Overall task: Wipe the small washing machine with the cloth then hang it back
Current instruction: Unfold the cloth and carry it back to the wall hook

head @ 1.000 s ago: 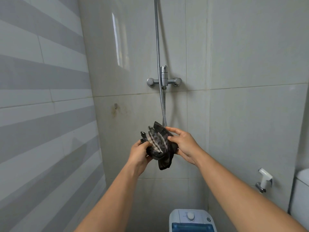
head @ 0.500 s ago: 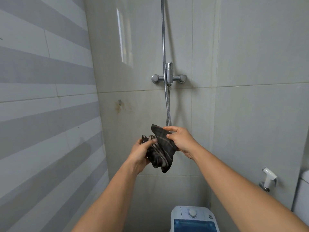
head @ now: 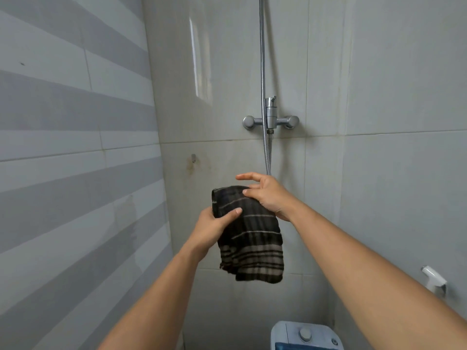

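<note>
Grey tiled shower corner. Cloth point(head: 252, 238) hangs mid-air, well above small washing machine point(head: 305, 335). Left hand point(head: 212, 228) pinches its upper left edge; right hand point(head: 267, 195) clamps the top under its thumb, forefinger lifted. Likely soft, light and limp: best held by the top corners.

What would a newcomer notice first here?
The dark striped cloth hangs mid-frame, the left hand gripping its left edge and the right hand pinching its top. Behind it a chrome shower mixer sits on the tiled wall, and the small washing machine peeks in at the bottom edge.
</note>
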Demonstrator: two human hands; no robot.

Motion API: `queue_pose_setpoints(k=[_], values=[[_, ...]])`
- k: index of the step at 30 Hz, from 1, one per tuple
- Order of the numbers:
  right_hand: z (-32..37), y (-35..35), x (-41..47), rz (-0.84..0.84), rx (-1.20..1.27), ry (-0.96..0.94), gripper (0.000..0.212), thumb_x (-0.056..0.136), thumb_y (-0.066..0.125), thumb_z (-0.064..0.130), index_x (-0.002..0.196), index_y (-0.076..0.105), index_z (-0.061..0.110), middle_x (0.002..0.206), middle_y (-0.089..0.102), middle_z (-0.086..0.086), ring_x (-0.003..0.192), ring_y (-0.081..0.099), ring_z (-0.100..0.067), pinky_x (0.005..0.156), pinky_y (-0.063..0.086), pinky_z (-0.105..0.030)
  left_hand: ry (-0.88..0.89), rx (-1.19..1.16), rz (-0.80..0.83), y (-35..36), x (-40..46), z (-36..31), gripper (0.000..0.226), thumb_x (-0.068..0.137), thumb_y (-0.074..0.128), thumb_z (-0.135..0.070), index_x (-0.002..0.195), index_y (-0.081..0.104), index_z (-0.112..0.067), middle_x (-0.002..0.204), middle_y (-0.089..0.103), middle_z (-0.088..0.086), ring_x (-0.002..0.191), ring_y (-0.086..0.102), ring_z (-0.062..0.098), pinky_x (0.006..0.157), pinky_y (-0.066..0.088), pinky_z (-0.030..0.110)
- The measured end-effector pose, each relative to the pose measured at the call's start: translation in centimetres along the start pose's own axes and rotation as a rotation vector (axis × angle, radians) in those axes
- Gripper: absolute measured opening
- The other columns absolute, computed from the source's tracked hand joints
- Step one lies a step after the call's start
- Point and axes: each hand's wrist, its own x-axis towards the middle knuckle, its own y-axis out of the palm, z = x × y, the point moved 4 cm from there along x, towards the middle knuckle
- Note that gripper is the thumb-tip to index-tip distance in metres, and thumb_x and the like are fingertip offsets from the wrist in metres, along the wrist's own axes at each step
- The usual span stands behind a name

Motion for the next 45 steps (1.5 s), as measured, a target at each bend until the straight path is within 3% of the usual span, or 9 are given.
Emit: queue_pose_setpoints(k=[4, 7, 11, 16, 20, 23, 27, 33, 45], values=[[-2.7, -0.6, 0.2, -0.266, 0.076, 0.083, 0.047, 0.089, 0.077, 0.033, 0.132, 0.062, 0.018, 0.103, 0.075, -0.004, 0.095, 0.074, -0.015, 0.088, 0.059, -0.036, -0.051, -0.143, -0.201, -0.7, 1.3, 0.9, 0.031, 0.086, 0.075, -0.038, 0.112, 0.074, -0.022, 0.106, 0.079, 0.001, 0.100, 0.075, 0.023, 0.094, 0.057, 0.048], [-7.1, 1.0, -0.8, -0.065, 0.237, 0.390, 0.061, 0.076, 0.080, 0.060, 0.117, 0.075, 0.014, 0.108, 0.079, -0.012, 0.103, 0.075, -0.030, 0.095, 0.058, -0.047, -0.136, -0.290, -0.380, -2.2, 1.7, 2.1, 0.033, 0.086, 0.074, -0.039, 0.113, 0.073, -0.019, 0.105, 0.079, 0.004, 0.098, 0.075, 0.026, 0.092, 0.058, 0.050], [-8.6, 3.7, 0.3, -0.047, 0.404, 0.291, 0.029, 0.094, 0.072, 0.019, 0.117, 0.072, 0.000, 0.111, 0.075, -0.025, 0.108, 0.071, -0.042, 0.098, 0.055, -0.059, -0.190, -0.468, -0.508, -5.2, 2.0, 3.7, 0.043, 0.088, 0.074, -0.031, 0.125, 0.063, -0.013, 0.118, 0.073, 0.012, 0.103, 0.071, 0.031, 0.094, 0.056, 0.053], [-5.4, 5.7, 5.8, 0.117, -0.003, 0.169, 0.021, 0.101, 0.060, 0.010, 0.117, 0.072, 0.002, 0.112, 0.076, -0.020, 0.093, 0.073, -0.026, 0.090, 0.059, -0.035, -0.134, 0.141, -0.717, -10.6, 1.7, 3.1, 0.079, 0.086, 0.070, -0.040, 0.151, 0.027, -0.026, 0.147, 0.046, 0.006, 0.129, 0.051, 0.029, 0.107, 0.045, 0.048], [-2.4, 7.9, 10.8, 0.391, -0.460, 0.117, 0.025, 0.093, 0.067, 0.021, 0.115, 0.076, 0.015, 0.111, 0.078, -0.011, 0.104, 0.073, -0.029, 0.100, 0.056, -0.045, 0.056, 0.293, -0.391, -12.0, 5.1, 1.4, 0.027, 0.101, 0.054, -0.026, 0.127, 0.061, -0.031, 0.127, 0.064, -0.010, 0.123, 0.057, 0.013, 0.106, 0.045, 0.034], [0.3, 8.0, 13.8, 0.441, -0.488, 0.126, 0.022, 0.094, 0.066, 0.018, 0.110, 0.079, 0.023, 0.100, 0.078, -0.003, 0.096, 0.073, -0.024, 0.097, 0.058, -0.040, 0.034, 0.300, -0.194, -12.1, 6.9, 0.8, 0.034, 0.103, 0.046, -0.013, 0.116, 0.070, -0.032, 0.110, 0.070, -0.019, 0.111, 0.062, 0.001, 0.090, 0.046, 0.020], [0.9, 7.8, 18.2, 0.448, -0.524, 0.085, 0.020, 0.091, 0.069, 0.025, 0.107, 0.080, 0.025, 0.103, 0.080, -0.003, 0.097, 0.076, -0.023, 0.095, 0.059, -0.038, 0.024, 0.269, -0.143, -13.9, 10.5, 0.9, 0.023, 0.096, 0.056, -0.012, 0.099, 0.076, -0.023, 0.095, 0.078, -0.002, 0.094, 0.072, 0.017, 0.089, 0.055, 0.032], [-1.4, 7.5, 26.2, 0.225, -0.554, -0.199, 0.014, 0.095, 0.071, 0.026, 0.102, 0.078, 0.016, 0.085, 0.074, 0.005, 0.078, 0.066, -0.004, 0.079, 0.050, -0.018, 0.149, 0.411, -0.192, -17.3, 18.4, 1.4, 0.006, 0.095, 0.065, -0.022, 0.101, 0.065, -0.023, 0.094, 0.074, 0.009, 0.090, 0.072, 0.028, 0.081, 0.056, 0.037], [-3.9, 9.5, 34.5, -0.280, -0.890, -0.508, 0.019, 0.100, 0.050, 0.022, 0.113, 0.065, 0.021, 0.108, 0.063, -0.005, 0.091, 0.063, -0.029, 0.077, 0.055, -0.044, 0.615, 1.078, -0.529, -20.6, 30.3, 2.4, 0.017, 0.095, 0.055, -0.019, 0.106, 0.064, -0.028, 0.101, 0.065, -0.011, 0.083, 0.063, 0.011, 0.068, 0.054, 0.033]])
